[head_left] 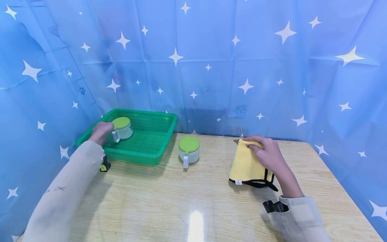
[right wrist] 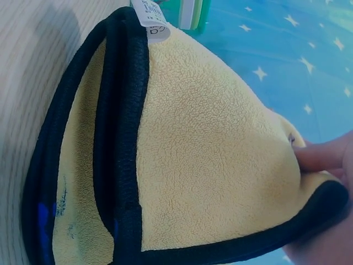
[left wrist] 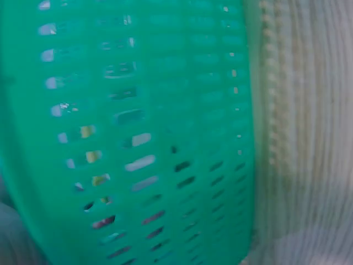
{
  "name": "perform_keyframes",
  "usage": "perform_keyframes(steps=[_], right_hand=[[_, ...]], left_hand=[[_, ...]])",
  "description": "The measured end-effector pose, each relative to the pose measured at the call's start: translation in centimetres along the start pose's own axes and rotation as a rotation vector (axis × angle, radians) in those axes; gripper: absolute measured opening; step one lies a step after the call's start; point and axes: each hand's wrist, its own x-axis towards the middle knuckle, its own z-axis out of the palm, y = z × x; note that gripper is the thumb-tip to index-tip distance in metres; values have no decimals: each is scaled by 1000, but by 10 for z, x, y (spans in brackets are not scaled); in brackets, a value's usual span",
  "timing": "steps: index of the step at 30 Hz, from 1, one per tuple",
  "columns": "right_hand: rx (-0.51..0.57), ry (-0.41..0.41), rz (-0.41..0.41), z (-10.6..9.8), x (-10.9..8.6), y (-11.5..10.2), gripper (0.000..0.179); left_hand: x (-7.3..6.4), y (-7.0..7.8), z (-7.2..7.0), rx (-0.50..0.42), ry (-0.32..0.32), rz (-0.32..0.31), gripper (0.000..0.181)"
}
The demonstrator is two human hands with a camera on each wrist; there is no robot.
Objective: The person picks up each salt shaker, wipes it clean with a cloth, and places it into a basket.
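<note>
My left hand (head_left: 102,132) reaches over the near left rim of the green basket (head_left: 145,155), its curled fingers at the handle side of a white jar (head_left: 124,133) with a green lid. In the left wrist view the basket's slotted wall (left wrist: 165,110) hides that hand's fingers. On the right, my right hand (head_left: 267,153) pinches the top of a yellow towel (head_left: 246,164) with black edging. The towel (right wrist: 204,143) hangs folded, its lower edge close to the table, with a white label (right wrist: 148,12) at one corner.
A second white jar with a green lid (head_left: 189,145) stands on the wooden table (head_left: 157,201) right of the basket, its handle facing me. A blue curtain with white stars (head_left: 205,84) rises behind the table and along both sides.
</note>
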Motion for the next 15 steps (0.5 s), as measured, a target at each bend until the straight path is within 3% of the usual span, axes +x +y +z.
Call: perform_keyframes(steps=[2,5,15], right_hand=[[5,-4,2,0,0,0,31],[9,-8,1,-1,0,-1,32],[2,-7,9,0,0,-1,31]], left_hand=[[-2,4,-1,69,86,12,19],[-6,10,-1,101,156,26,21],[-31,32,11,34,301,181,36]])
